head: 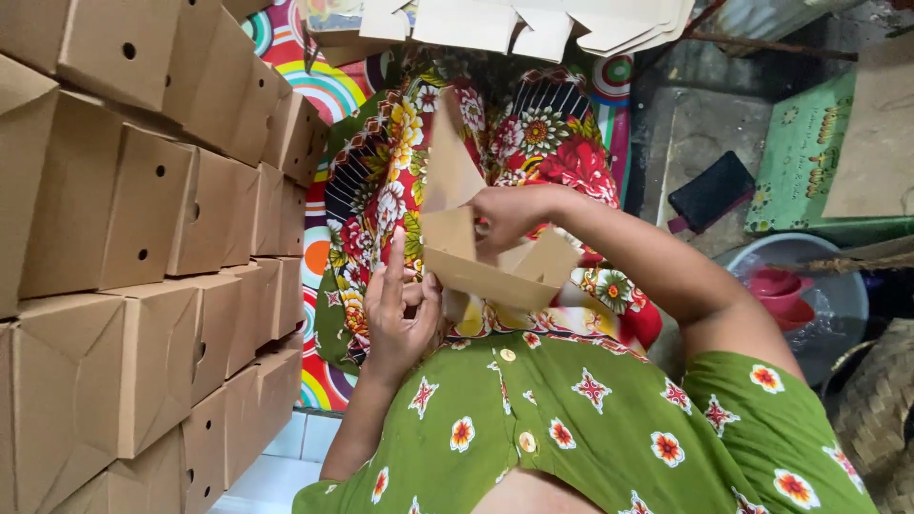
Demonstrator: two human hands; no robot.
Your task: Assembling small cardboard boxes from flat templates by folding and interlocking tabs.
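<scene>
Folding a half-formed cardboard box (486, 262) over the lap | left hand (400, 314) fingers curled on its lower edge | right hand (509, 214) pinching a flap | stacked boxes (152, 266) just beside the left arm

Two hands: left hand (400, 319), right hand (509, 211), both on one half-folded cardboard box (481, 257). Finished brown boxes (143, 219) stacked in three rows, around fourteen visible, exact count unclear. One dark phone (712, 192). One basin (838, 295). One pink cup (776, 286).
</scene>
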